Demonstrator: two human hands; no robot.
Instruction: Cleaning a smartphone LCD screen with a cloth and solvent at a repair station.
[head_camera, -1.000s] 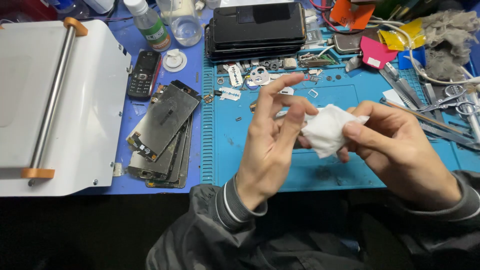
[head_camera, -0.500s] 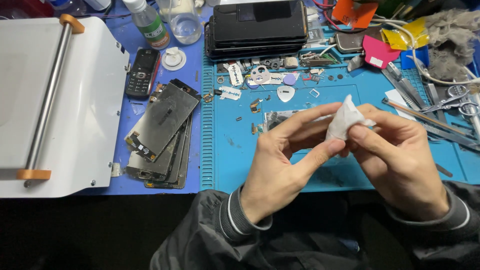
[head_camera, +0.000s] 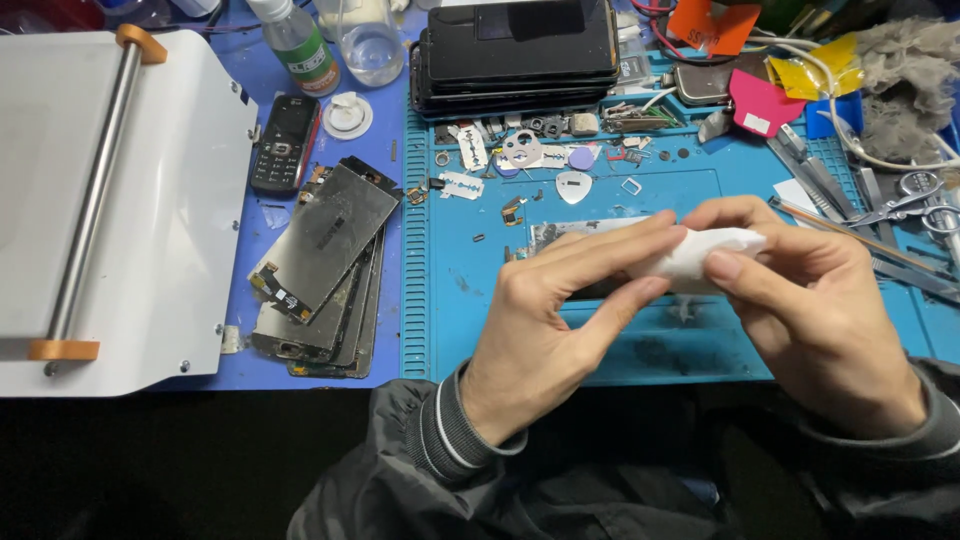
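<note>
You have a white wipe (head_camera: 700, 255) pinched between both hands, just above the blue mat (head_camera: 640, 340) on the surface. Your left hand (head_camera: 560, 320) grasps its near end with thumb and fingers; your right hand (head_camera: 810, 300) closes over the far end. It looks soft, light and limp, so it should crumple rather than slip; hold it by the bunched middle. A stack of phone screens (head_camera: 325, 260) lies left of your left hand.
</note>
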